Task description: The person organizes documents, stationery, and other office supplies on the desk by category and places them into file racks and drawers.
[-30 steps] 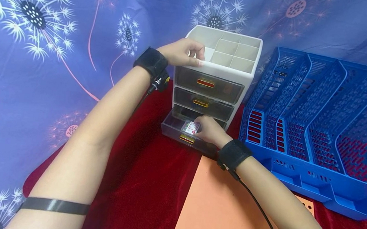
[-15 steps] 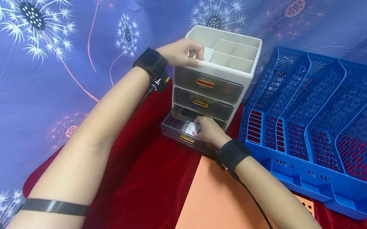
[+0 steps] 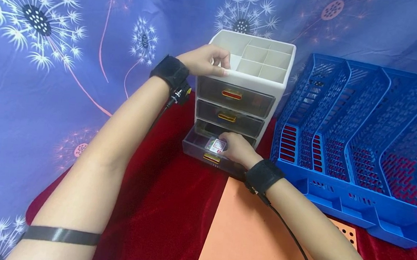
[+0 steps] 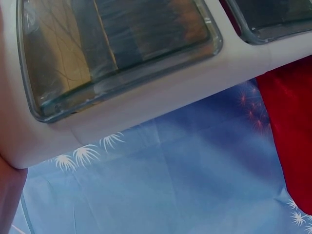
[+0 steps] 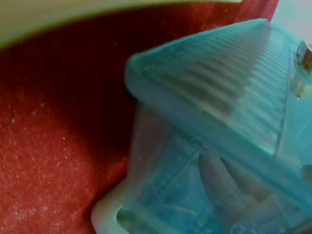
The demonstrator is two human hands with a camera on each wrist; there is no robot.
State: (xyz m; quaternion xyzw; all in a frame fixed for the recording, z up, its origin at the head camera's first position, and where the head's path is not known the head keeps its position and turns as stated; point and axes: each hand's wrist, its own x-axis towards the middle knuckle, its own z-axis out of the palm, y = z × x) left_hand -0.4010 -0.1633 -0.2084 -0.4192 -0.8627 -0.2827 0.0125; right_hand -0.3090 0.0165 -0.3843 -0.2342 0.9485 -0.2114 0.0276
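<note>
A white desktop drawer organizer stands at the back in the head view. My left hand grips its top front edge at the left, thumb along the rim and fingers over into the top tray. The bottom drawer, smoky and see-through with a gold handle, is pulled out. My right hand reaches into this drawer and pinches the right side of a small clear packet with a white and red label. Fingers of the right hand show through the drawer wall in the right wrist view.
A blue file rack stands to the right, close to the right forearm. An orange board lies on the red cloth in front of the organizer. Two upper drawers are closed. A dandelion-print curtain hangs behind.
</note>
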